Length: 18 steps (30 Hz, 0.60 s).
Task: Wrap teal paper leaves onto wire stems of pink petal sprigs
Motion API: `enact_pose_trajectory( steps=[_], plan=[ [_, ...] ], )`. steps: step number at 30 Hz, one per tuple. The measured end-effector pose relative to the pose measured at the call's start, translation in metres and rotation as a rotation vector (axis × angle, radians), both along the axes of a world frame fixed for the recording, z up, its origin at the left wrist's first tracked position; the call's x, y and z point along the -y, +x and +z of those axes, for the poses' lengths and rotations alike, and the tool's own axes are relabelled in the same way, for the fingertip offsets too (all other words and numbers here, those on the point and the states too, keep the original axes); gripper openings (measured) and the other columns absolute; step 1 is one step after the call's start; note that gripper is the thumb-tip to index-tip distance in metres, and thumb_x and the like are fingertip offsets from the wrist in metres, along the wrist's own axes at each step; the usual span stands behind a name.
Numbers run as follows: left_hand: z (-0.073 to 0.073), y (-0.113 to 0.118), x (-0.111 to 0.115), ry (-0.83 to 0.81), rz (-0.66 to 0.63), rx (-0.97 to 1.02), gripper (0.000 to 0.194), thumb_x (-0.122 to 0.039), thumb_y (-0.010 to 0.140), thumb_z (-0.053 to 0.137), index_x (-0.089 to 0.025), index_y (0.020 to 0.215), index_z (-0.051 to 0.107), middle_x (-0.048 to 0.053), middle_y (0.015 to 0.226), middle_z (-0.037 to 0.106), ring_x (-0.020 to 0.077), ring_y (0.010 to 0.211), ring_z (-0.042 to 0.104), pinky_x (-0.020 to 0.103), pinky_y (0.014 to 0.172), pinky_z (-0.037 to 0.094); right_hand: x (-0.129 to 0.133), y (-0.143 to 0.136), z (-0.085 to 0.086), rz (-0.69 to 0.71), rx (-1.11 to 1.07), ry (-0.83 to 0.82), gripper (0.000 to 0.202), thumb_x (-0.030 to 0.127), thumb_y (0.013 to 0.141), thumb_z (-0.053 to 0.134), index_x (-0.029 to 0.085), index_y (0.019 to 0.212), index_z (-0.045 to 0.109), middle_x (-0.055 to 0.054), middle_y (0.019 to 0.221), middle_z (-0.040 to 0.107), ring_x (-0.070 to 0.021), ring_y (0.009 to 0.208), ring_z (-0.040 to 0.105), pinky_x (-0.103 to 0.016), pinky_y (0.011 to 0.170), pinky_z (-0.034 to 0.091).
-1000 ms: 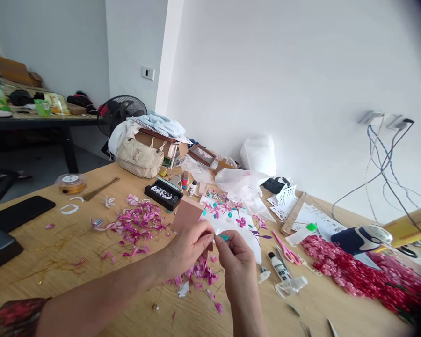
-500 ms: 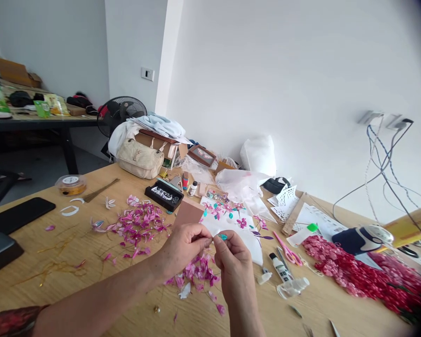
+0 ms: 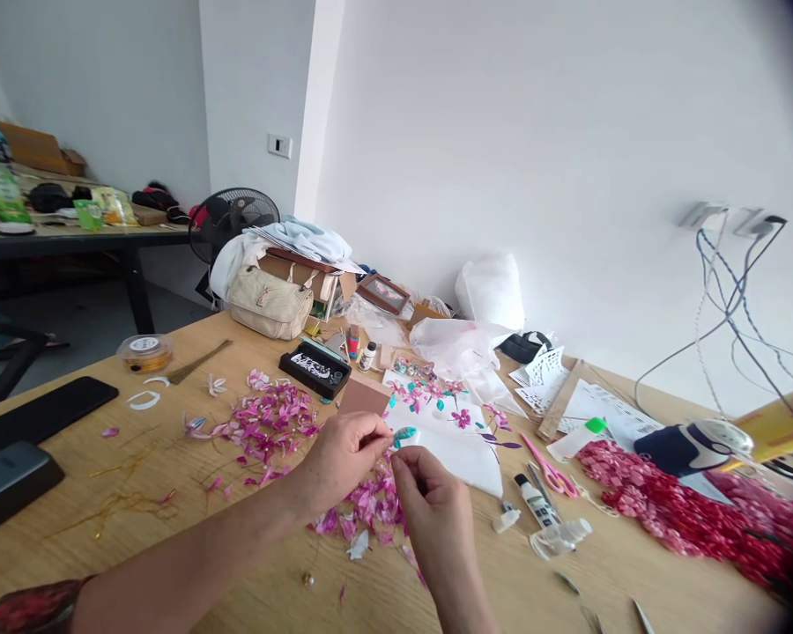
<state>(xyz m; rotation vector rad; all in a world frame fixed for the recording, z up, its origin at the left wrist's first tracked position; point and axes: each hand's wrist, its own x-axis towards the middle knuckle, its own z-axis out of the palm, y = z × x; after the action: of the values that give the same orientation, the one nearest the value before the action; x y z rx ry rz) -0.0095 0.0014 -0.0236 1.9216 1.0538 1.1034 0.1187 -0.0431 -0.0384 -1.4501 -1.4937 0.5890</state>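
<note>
A teal leaf (image 3: 405,436) is up in the air over the middle of the table (image 3: 257,608), held at its left end between the thumb and fingertips of the left hand (image 3: 344,451). The right hand (image 3: 436,506) is just to the near right of it, thumb and forefinger drawn together in a pinch; at this size I cannot tell whether a fine strand runs between those fingertips.

Beyond the right hand lies a white sheet (image 3: 466,465) with pink flowers (image 3: 461,417) at its far part. A near heap of pink petals (image 3: 363,511) spreads below the two hands, with a pale leaf-shaped piece (image 3: 358,546) at its near edge. A larger petal heap (image 3: 274,423) sits farther left, past the left forearm. Just beyond the left hand is a brown card (image 3: 365,395), and past that an open black box (image 3: 304,379).

To the right of the sheet are pink scissors (image 3: 547,468), with a black-capped bottle (image 3: 537,504) nearer. Farther right runs a mass of red and pink strands (image 3: 687,515). At the left edge of the table lies a flat black slab (image 3: 46,409), with a round clear tub (image 3: 145,355) beyond it. At the far side stand a beige bag (image 3: 270,302) and, behind it, a black fan (image 3: 234,220).
</note>
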Motion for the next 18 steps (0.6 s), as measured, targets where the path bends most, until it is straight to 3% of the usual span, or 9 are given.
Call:
enact_pose_trajectory(
  steps=[5, 8, 10, 13, 16, 18],
  plan=[
    [0.0, -0.003, -0.002, 0.126, -0.164, -0.161, 0.018, -0.009, 0.078, 0.046, -0.015, 0.074, 0.063, 0.002, 0.071, 0.062, 0.0132, 0.068, 0.056, 0.02, 0.061, 0.04, 0.003, 0.009, 0.037, 0.129, 0.429, 0.151, 0.018, 0.017, 0.076, 0.049, 0.021, 0.065, 0.062, -0.001, 0.06, 0.056, -0.0127, 0.052, 0.046, -0.024, 0.049, 0.029],
    [0.007, -0.007, 0.0, 0.126, -0.323, -0.215, 0.018, -0.012, 0.079, 0.047, -0.015, 0.073, 0.064, 0.003, 0.072, 0.062, 0.0138, 0.069, 0.056, 0.021, 0.063, 0.04, -0.004, 0.022, 0.057, 0.287, 0.466, 0.109, 0.019, 0.014, 0.074, 0.05, 0.022, 0.061, 0.061, 0.0, 0.057, 0.055, -0.013, 0.052, 0.046, -0.024, 0.049, 0.029],
    [0.01, -0.009, 0.001, 0.039, -0.392, -0.172, 0.015, -0.015, 0.078, 0.05, -0.016, 0.073, 0.064, 0.001, 0.07, 0.062, 0.0125, 0.066, 0.055, 0.02, 0.061, 0.04, -0.011, 0.031, 0.06, 0.382, 0.325, 0.024, 0.017, 0.016, 0.074, 0.052, 0.021, 0.06, 0.061, 0.002, 0.056, 0.054, -0.0126, 0.052, 0.045, -0.024, 0.049, 0.03],
    [0.011, -0.011, 0.005, -0.228, -0.408, -0.019, 0.013, -0.022, 0.078, 0.051, -0.016, 0.075, 0.062, -0.002, 0.06, 0.057, 0.0089, 0.053, 0.05, 0.018, 0.05, 0.036, -0.02, 0.04, 0.047, 0.445, -0.057, -0.147, 0.014, 0.027, 0.073, 0.057, 0.019, 0.062, 0.06, 0.004, 0.053, 0.049, -0.0097, 0.049, 0.038, -0.022, 0.046, 0.028],
    [0.008, -0.011, 0.007, -0.39, -0.375, 0.132, 0.015, -0.028, 0.078, 0.051, -0.016, 0.076, 0.058, -0.004, 0.054, 0.05, 0.0078, 0.047, 0.046, 0.017, 0.044, 0.033, -0.022, 0.035, 0.024, 0.391, -0.407, -0.238, 0.021, 0.035, 0.071, 0.062, 0.017, 0.064, 0.056, 0.008, 0.046, 0.036, -0.0056, 0.042, 0.022, -0.02, 0.04, 0.017],
    [0.007, -0.009, 0.007, -0.364, -0.298, 0.166, 0.015, -0.028, 0.079, 0.05, -0.016, 0.075, 0.056, -0.005, 0.053, 0.049, 0.0079, 0.046, 0.046, 0.017, 0.045, 0.034, -0.02, 0.026, 0.011, 0.334, -0.526, -0.227, 0.023, 0.038, 0.07, 0.062, 0.017, 0.065, 0.054, 0.011, 0.044, 0.028, -0.005, 0.041, 0.015, -0.02, 0.04, 0.011]
  ],
)
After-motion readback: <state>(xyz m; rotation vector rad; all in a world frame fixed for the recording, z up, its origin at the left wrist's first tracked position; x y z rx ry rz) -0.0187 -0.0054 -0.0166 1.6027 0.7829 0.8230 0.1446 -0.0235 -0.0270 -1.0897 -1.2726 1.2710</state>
